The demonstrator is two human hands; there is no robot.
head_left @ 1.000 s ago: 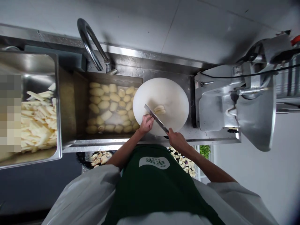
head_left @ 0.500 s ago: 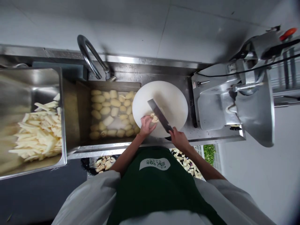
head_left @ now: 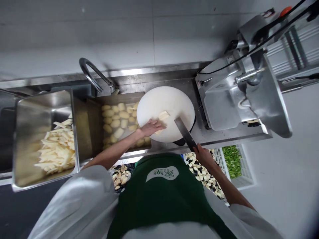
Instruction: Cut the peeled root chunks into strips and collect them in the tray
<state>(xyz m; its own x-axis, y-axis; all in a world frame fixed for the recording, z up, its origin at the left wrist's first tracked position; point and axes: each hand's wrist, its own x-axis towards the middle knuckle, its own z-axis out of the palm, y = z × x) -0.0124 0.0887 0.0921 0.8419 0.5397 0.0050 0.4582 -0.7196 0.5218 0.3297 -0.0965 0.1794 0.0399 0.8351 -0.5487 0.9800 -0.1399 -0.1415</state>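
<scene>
On the round white cutting board (head_left: 149, 103), a cut piece of pale vegetable (head_left: 163, 115), seemingly lotus root, lies just beyond my left fingers. My left hand (head_left: 152, 127) rests near the left of the board with its fingers stretched out, palm down, partly covering another pale piece (head_left: 158, 132). My right hand (head_left: 203, 154) is wrapped around the handle of a cleaver (head_left: 183, 130). The cleaver's blade tilts over the right part of the board, apart from the pieces.
Peeled potatoes (head_left: 115, 123) lie in the water-filled sink (head_left: 94, 132) beneath a faucet (head_left: 99, 74). A steel pan (head_left: 45, 99) of pale strips (head_left: 58, 146) stands left, a slicing machine (head_left: 224, 109) right. Below the counter are cut eggplant (head_left: 201, 169) and a basket of chopped greens (head_left: 231, 161).
My left hand has gone from gripping the lotus root to lying with fingers stretched out. The cleaver has moved right, away from the root, which now lies in cut pieces. The view has shifted.
</scene>
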